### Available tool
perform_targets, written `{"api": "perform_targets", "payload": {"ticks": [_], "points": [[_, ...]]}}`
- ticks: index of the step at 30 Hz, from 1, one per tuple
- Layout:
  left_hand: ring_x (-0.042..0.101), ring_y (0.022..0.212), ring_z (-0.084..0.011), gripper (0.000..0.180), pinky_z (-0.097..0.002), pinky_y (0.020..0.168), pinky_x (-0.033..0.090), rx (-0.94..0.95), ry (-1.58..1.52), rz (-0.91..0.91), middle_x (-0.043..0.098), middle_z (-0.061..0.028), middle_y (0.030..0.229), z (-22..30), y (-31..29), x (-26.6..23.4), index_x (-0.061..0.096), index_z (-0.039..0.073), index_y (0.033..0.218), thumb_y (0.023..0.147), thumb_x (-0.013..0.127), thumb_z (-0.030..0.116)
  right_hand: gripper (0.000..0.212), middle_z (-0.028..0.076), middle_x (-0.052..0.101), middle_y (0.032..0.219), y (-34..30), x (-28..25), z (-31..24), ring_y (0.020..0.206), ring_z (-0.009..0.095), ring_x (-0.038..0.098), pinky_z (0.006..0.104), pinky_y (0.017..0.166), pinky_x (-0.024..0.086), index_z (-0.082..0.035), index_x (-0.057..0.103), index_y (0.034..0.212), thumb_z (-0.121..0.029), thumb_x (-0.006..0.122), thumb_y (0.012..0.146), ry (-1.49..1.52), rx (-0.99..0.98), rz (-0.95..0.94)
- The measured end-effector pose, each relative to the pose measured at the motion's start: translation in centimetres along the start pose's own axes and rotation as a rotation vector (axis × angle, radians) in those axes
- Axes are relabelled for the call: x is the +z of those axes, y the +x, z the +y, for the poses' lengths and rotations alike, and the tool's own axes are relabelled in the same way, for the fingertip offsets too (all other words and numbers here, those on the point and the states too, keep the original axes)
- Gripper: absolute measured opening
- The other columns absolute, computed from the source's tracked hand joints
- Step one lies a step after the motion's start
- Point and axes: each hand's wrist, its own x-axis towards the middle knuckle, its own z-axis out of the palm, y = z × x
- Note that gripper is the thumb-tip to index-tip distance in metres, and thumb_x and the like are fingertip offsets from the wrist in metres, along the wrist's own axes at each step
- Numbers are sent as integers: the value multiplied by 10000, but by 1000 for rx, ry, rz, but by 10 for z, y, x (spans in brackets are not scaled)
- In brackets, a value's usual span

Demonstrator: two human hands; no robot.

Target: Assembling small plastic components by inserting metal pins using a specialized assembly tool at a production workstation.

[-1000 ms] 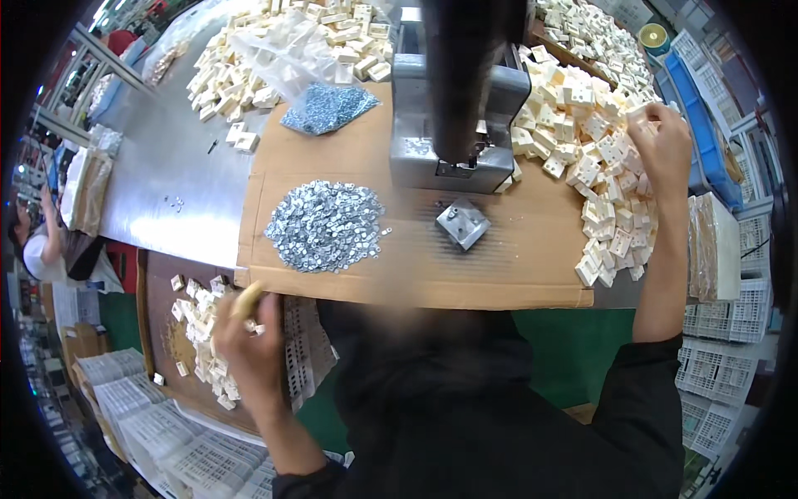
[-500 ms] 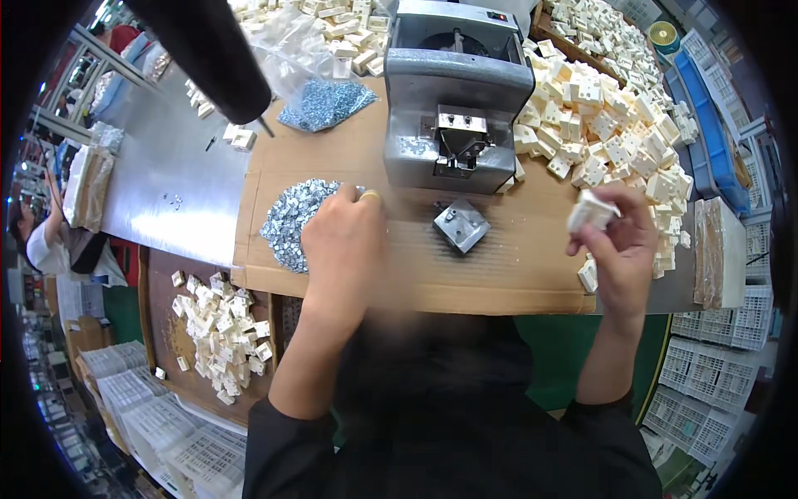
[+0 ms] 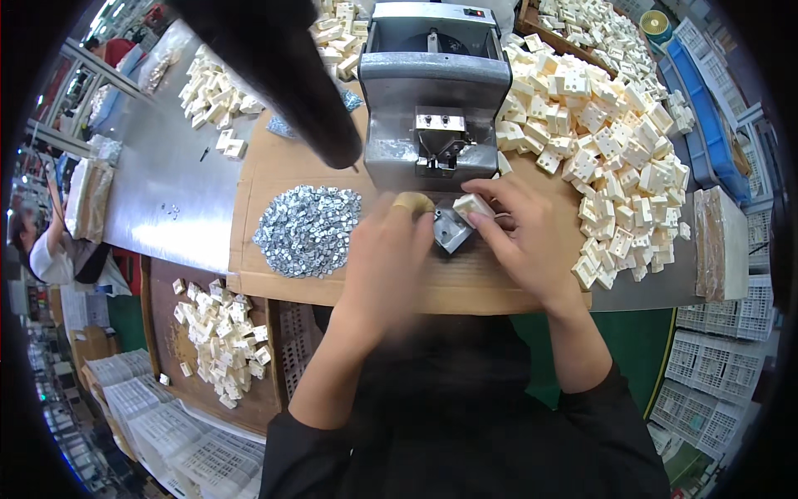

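Observation:
My right hand [image 3: 524, 237] pinches a small cream plastic housing [image 3: 473, 207] between thumb and fingers, at the right edge of a small metal block [image 3: 451, 230]. Close by on the block's left is my left hand [image 3: 384, 262], blurred by motion, its fingers curled together and a yellowish wrap round one of them. Whatever those fingers hold is hidden. The block lies on a cardboard sheet [image 3: 332, 288], just in front of a grey metal machine [image 3: 436, 83]. To the left of my left hand, small silvery metal pieces [image 3: 306, 231] form a heap on the cardboard.
A black cylindrical tool [image 3: 291, 91] with a thin tip hangs over the cardboard. Cream housings [image 3: 611, 141] are heaped at the right; more [image 3: 220, 341] lie in a wooden tray at lower left. A blue crate [image 3: 706, 125] stands far right. Another person [image 3: 62, 249] is at far left.
My left hand has moved right from the metal pieces to the block. My right hand has brought the housing leftward to the block. The black tool appears further right and lower.

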Motion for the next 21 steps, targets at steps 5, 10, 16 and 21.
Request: {"api": "perform_targets", "payload": {"ticks": [5, 10, 16, 21], "points": [[645, 720, -303, 115, -384, 650, 506, 132, -20, 26, 656, -153, 882, -8, 6, 11, 682, -7, 1009, 908, 697, 45, 264, 145, 665, 977, -5, -1, -7, 851, 274, 691, 338, 687, 592, 5, 682, 1155, -48, 701, 896, 46, 79, 5], [637, 698, -286, 105, -375, 634, 509, 284, 58, 60, 649, -142, 871, -4, 4, 12, 703, 2, 992, 896, 717, 42, 260, 143, 671, 977, -7, 7, -7, 827, 263, 689, 338, 682, 586, 7, 683, 1140, -48, 710, 888, 114, 157, 79], [632, 666, -237, 136, -348, 597, 505, 170, 48, 191, 623, -101, 838, -9, -7, 24, 726, 22, 1009, 877, 748, 46, 207, 136, 677, 928, -4, 16, -5, 777, 288, 685, 380, 665, 550, -12, 692, 1062, -62, 739, 867, -68, 42, 111], [630, 651, -192, 161, -322, 580, 501, 54, -56, 172, 625, -96, 817, -8, -10, 20, 766, 17, 1011, 854, 772, 51, 209, 133, 676, 918, -7, 18, -8, 773, 321, 678, 398, 681, 546, -15, 700, 1051, -69, 753, 856, -158, -71, 98]]}}
